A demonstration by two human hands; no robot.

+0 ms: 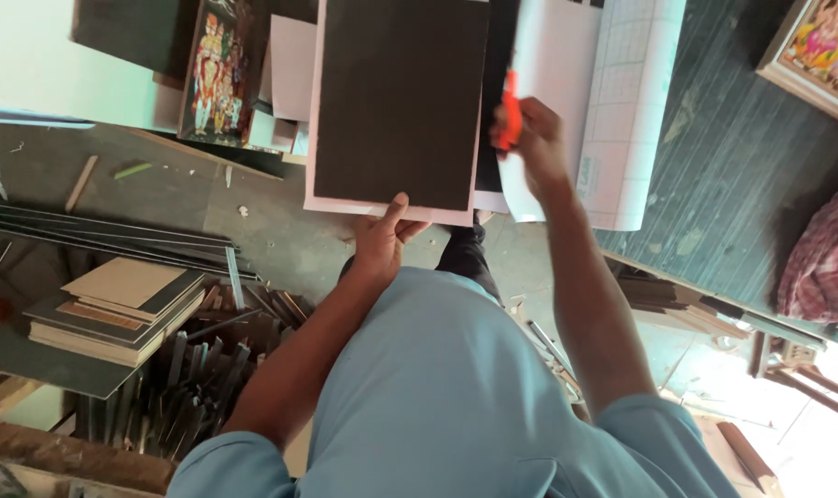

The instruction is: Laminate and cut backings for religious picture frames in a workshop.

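Board [396,101] edge pinched in left hand [382,242] grip

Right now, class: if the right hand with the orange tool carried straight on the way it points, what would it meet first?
The right hand points its orange tool up-left, so it would likely first meet the dark board edge the left hand steadies; depth is unclear.
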